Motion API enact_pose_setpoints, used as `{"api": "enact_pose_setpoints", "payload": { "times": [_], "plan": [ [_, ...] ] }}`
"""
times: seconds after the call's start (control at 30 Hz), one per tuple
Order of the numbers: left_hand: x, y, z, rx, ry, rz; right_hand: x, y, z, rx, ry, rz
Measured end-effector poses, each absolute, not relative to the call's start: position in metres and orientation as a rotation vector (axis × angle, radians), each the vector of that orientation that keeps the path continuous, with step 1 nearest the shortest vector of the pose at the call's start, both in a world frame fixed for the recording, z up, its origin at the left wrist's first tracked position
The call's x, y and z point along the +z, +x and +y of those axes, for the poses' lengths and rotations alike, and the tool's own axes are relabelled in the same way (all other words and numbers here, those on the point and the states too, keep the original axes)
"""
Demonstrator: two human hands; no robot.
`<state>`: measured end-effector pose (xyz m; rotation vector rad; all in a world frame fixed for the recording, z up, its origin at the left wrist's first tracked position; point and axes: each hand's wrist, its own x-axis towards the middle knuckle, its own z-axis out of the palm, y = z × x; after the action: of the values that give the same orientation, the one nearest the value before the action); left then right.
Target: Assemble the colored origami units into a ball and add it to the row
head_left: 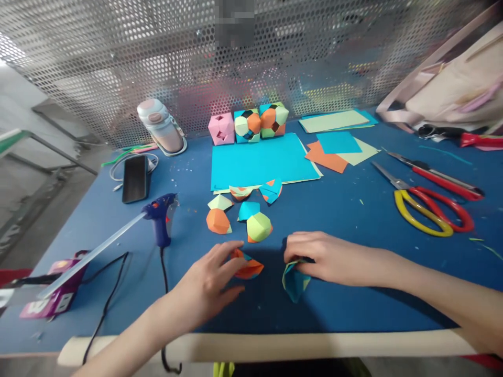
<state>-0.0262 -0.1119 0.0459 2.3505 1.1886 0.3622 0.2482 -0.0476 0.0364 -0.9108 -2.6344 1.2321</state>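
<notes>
Your right hand (314,256) pinches a dark teal folded piece (296,284) between thumb and fingers, on your side of the blue paper stack (263,162) and a bit right of its middle. Your left hand (210,277) has its fingers spread and its thumb apart, by an orange folded piece (250,269) on your side of the stack, a bit left of its middle; I can't tell if those fingertips press on it. To handle these two well, keep your pinch soft and close to a fold, where the paper should be strongest. A hard squeeze could crush the hollow part, and the pointy corners look easy to bend, so lift each piece and don't drag it. Watch your knuckles near the lime cup (259,226) and the orange cup (218,221), which sit just in front of the stack and may roll or squash if bumped. The paper looks thin, smooth and not shiny, with sharp creases. The cups are round and puffy with flat sides, while the three paper balls (248,126) behind the stack look chunky, and the two on the right have dark star-like holes
</notes>
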Motion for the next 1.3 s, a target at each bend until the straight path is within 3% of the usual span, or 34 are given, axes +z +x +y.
{"api": "enact_pose_setpoints", "payload": {
  "times": [0.1,0.3,0.73,0.87,0.97,1.17,1.3],
  "plan": [
    [0.037,-0.022,-0.106,0.482,2.293,1.146,0.034,0.244,-0.046,1.289,-1.004,-2.465],
    [0.058,-0.007,-0.098,0.627,1.648,1.145,0.042,0.245,-0.043,1.779,-1.17,-1.65],
    [0.038,0.006,-0.091,0.7,0.762,0.929,0.045,0.24,-0.046,2.033,-0.956,-1.236],
    [0.042,0.006,-0.091,0.72,0.674,0.909,0.043,0.242,-0.05,1.766,-1.017,-1.565],
    [0.042,0.006,-0.091,0.726,0.643,0.904,0.041,0.245,-0.055,1.269,-1.072,-1.849],
    [0.04,0.013,-0.091,0.665,0.591,0.886,0.024,0.256,-0.058,0.348,-0.406,-2.232],
    [0.04,0.023,-0.093,0.532,0.556,0.923,0.015,0.258,-0.058,0.138,-0.265,-2.274]
  ]
}}
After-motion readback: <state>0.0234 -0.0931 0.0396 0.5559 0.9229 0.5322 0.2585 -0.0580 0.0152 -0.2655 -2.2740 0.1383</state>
